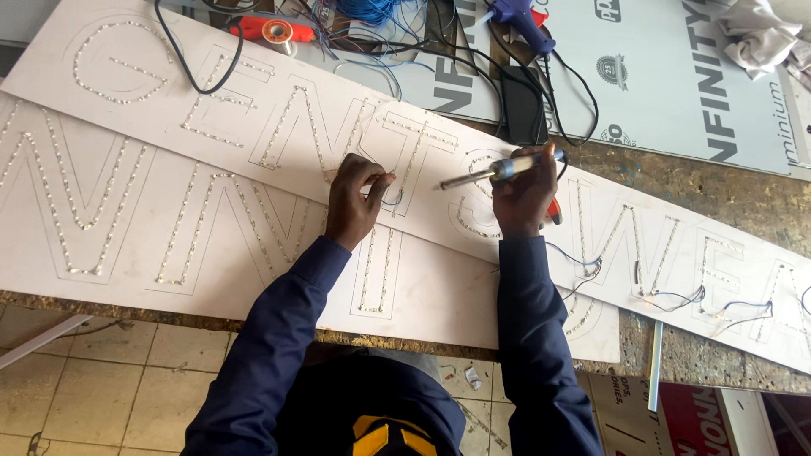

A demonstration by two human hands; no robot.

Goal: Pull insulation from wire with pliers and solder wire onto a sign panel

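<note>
Pinched between thumb and fingertips of the left hand is what looks like a thin wire, though it is too fine to be sure from where I stand. That grip is pressed together right over a letter outline on the upper white panel, where rows of small lights follow the cut shapes. Wrapped around the handle of a soldering iron, the right hand has its fingers closed tight. The iron lies nearly level, its long axis running left to right, with the metal tip pointing toward the left hand and stopping a little short of it. So the wire sits just left of the tip, and the left hand is the nearer one. A second panel lies under the first, closer to the person, both on the desk. Red and blue wires trail off the letters to the right.
</note>
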